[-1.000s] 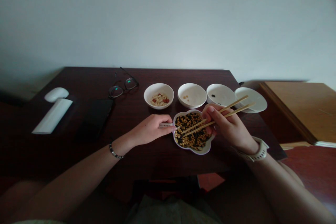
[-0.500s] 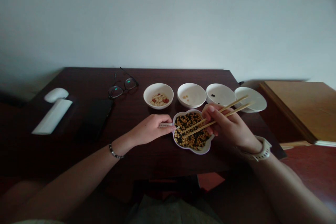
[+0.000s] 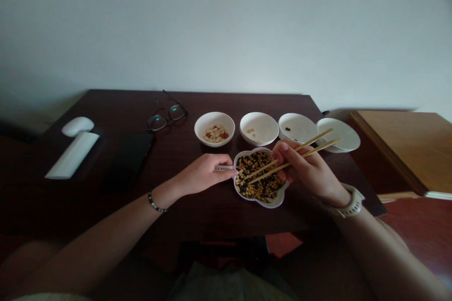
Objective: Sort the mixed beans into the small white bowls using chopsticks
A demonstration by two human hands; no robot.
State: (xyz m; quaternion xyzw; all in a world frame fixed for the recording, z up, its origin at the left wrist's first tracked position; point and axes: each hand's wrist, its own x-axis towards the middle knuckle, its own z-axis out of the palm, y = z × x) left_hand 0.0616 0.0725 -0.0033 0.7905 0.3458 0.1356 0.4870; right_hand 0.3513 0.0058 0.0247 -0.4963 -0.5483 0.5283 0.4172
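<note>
While my left hand (image 3: 201, 176) pinches the pale, printed tab at the left edge of a scalloped dish (image 3: 281, 194) between thumb and fingers, my right hand (image 3: 307, 169) has a pair of wooden chopsticks (image 3: 268, 173) pressed in its fingers. The dish sits on the dark table (image 3: 197, 214) between my two hands, its lilac-edged rim shaped like petals. It is spread with small yellow and black beans (image 3: 259, 169), mixed together across the bottom, with a few paler bits near the rim. My chopsticks slant down over them, tips close together at the left part of the dish; whether they nip a bean, I cannot tell.

Beyond the dish, four white bowls stand in a row. The leftmost bowl (image 3: 212, 120) has a heap of pale, flat pieces (image 3: 213, 135) with several red ones among them. The second bowl (image 3: 263, 123) holds a few small cream-coloured bits, lying left of its middle. In the third bowl (image 3: 298, 122) I see a couple of black beans (image 3: 288, 129). The rightmost bowl (image 3: 341, 129) is partly covered by the back ends of my chopsticks.
</note>
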